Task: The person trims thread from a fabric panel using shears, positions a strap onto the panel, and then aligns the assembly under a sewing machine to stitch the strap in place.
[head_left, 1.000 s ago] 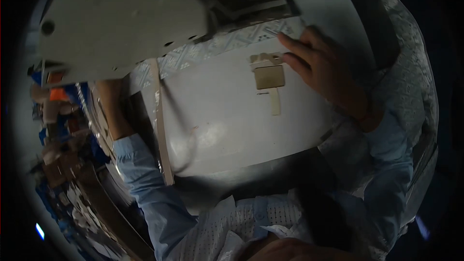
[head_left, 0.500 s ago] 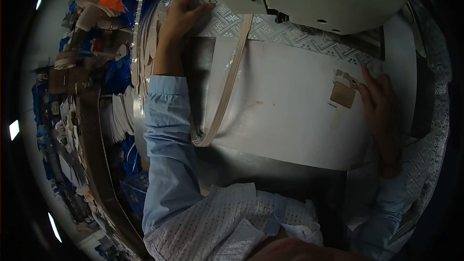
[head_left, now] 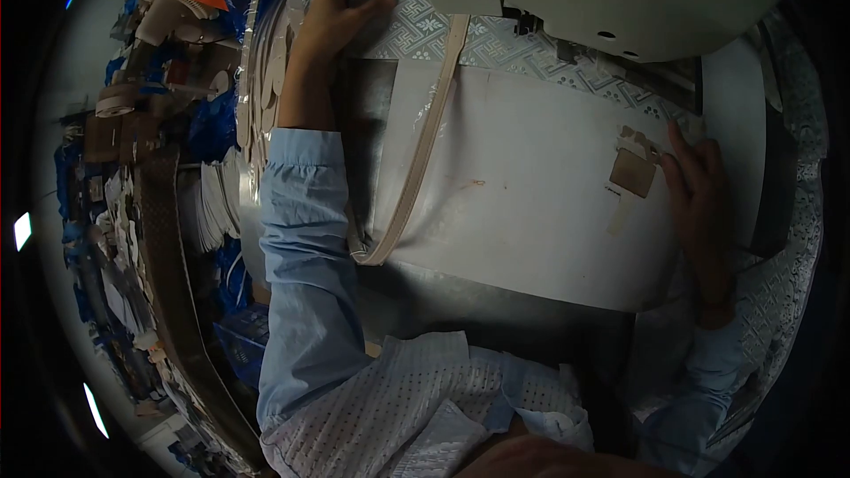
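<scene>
My left hand (head_left: 335, 22) reaches to the left end of a pale grey-green sewing machine (head_left: 637, 0), its thumb and forefinger spread apart. What the fingertips touch there is partly hidden behind the machine head. Beside this hand a beige stitched strap (head_left: 416, 168) comes out from under the machine, runs down over a white sheet (head_left: 540, 239) and bends back at the lower left. My right hand (head_left: 697, 177) rests at the right side of the sheet, forefinger stretched out, near a small brown patch (head_left: 633, 173). I see nothing held in it.
Silver patterned covering (head_left: 522, 55) lies beneath the machine. Several pale strips (head_left: 270, 97) are stacked left of my arm, near blue plastic (head_left: 212, 128). A beige fan (head_left: 164, 13) and a blue basket (head_left: 243, 341) stand farther left.
The view has shifted slightly, so the machine appears a little farther right and lower. Both hands keep nearly the same places, and the strap hangs much as before.
</scene>
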